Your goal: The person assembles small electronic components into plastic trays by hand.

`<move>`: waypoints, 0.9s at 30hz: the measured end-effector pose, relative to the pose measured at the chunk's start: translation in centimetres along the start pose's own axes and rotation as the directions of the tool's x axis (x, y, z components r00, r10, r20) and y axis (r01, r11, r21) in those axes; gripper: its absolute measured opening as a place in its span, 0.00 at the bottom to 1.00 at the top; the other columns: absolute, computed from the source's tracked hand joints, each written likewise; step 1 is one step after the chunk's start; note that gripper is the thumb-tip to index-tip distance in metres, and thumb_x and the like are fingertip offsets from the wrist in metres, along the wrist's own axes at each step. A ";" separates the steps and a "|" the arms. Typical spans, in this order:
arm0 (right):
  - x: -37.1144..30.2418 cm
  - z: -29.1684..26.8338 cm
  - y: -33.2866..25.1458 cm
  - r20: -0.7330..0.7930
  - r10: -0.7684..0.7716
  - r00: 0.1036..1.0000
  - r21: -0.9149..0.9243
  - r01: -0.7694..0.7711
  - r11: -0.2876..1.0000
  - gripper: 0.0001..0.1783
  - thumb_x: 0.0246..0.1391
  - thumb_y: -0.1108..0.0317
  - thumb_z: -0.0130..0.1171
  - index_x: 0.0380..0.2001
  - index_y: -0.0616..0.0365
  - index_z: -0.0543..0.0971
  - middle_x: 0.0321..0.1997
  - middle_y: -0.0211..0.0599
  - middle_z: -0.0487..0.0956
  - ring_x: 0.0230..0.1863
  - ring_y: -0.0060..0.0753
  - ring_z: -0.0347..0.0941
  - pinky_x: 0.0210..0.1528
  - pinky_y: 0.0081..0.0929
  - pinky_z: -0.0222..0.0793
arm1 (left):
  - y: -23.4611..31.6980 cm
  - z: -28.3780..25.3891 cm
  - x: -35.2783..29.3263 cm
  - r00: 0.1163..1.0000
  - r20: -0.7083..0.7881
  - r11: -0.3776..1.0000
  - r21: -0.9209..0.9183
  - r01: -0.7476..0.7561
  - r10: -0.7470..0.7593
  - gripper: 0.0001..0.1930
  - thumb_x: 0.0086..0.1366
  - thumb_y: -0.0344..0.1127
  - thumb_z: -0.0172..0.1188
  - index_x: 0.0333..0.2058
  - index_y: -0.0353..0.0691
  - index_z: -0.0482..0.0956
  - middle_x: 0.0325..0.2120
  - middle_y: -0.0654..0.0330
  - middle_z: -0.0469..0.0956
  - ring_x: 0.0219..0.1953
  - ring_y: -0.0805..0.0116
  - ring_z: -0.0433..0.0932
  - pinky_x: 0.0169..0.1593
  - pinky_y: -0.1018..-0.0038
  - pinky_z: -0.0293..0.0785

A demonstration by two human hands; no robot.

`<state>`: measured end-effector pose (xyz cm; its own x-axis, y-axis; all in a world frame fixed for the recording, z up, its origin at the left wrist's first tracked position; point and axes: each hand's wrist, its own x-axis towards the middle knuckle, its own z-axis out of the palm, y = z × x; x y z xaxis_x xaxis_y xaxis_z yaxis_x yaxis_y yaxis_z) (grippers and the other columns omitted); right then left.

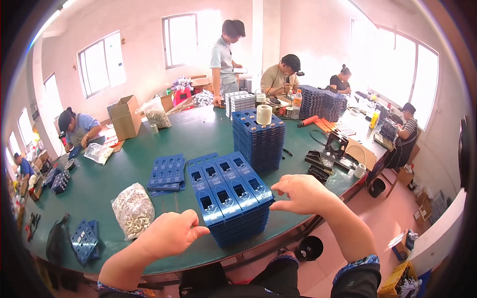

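Note:
A stack of blue plastic circuit-board panels (241, 231) with rectangular cut-outs stands at the table's near edge in front of me. At its near left corner is my left hand (171, 232), fingers curled, thumb standing apart and pointing at the stack. On the other side, my right hand (308, 196) has thumb and fingers apart beside the right edge of the top panel (231, 186). Neither hand plainly grips anything; whether the fingertips touch the panel I cannot tell.
Left of the stack are a bag of small metal parts (133, 211) and loose blue panels (167, 171). Behind it rises a taller blue stack (258, 144) with a white tape roll (264, 115) on top. Black housings (323, 161) lie rightward on the green table (119, 171). Several people work around.

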<state>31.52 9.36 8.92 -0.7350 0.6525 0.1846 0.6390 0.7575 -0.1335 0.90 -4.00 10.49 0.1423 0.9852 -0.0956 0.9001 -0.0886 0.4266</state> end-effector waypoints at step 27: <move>-0.3 0.2 -0.9 -0.001 0.025 1.000 0.084 -0.025 0.996 0.16 0.58 0.55 0.57 0.33 0.56 0.83 0.36 0.38 0.80 0.42 0.45 0.77 0.45 0.40 0.73 | -0.3 2.5 0.5 0.989 -0.120 0.996 0.008 -0.085 0.086 0.18 0.66 0.45 0.58 0.29 0.34 0.73 0.22 0.43 0.78 0.30 0.38 0.78 0.33 0.53 0.72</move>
<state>31.12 8.45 8.78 -0.7186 0.6713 0.1818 0.6358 0.7400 -0.2194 1.73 -3.88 8.08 0.1685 0.9845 0.0497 0.8879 -0.1734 0.4262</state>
